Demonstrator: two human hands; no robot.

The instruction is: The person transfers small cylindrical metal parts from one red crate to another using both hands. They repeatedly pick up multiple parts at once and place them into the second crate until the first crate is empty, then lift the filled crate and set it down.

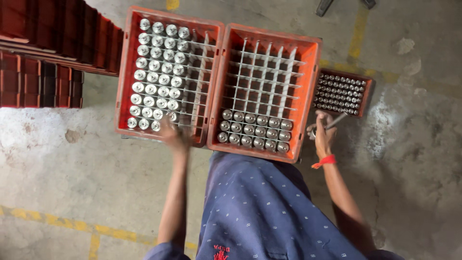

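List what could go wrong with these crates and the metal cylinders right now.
1. The left hand is blurred over the left crate; it might knock a standing cylinder over.
2. The right hand holds a metal piece beside the right crate, over bare floor; it may drop.

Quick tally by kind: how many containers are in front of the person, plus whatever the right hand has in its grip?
Large orange grid crates: 2
Small dark red tray of little cylinders: 1
Metal rod, in the right hand: 1
Total: 4
The dark red stacks at far left are cut off by the frame and are not counted.
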